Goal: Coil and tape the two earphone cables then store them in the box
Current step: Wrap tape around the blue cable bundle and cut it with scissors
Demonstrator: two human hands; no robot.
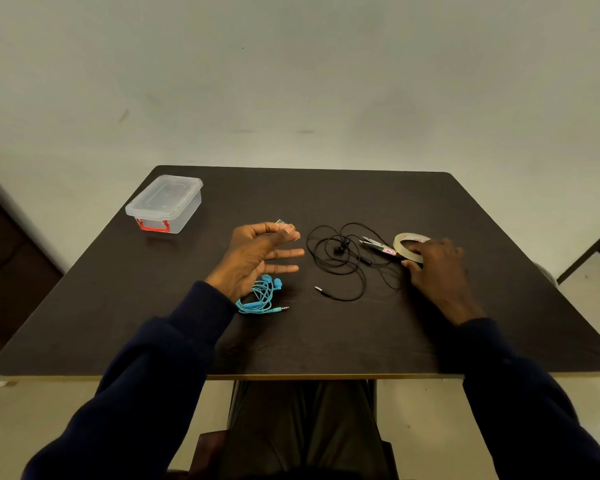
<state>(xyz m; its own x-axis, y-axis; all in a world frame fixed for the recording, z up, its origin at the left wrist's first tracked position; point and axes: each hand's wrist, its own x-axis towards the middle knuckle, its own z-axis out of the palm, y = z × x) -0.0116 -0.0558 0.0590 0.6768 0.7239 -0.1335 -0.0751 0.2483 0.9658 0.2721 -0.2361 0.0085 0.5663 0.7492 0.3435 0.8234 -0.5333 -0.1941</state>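
Note:
A coiled blue earphone cable (262, 296) lies on the dark table (118, 306), just below my left hand (257, 254). That hand hovers above the table and pinches a small clear piece of tape (284, 226) between thumb and forefinger, its other fingers straight. A loose black earphone cable (343, 261) sprawls at mid-table, its plug pointing left. My right hand (437, 268) rests on the tape roll (411, 245) and the snips (378, 245), its fingers curled at the roll's near rim. The clear box (165, 202) with red latches stands closed at the far left.
The table's front edge runs just above my lap. A pale wall rises behind the far edge. Dark furniture stands at the left and right borders of the view.

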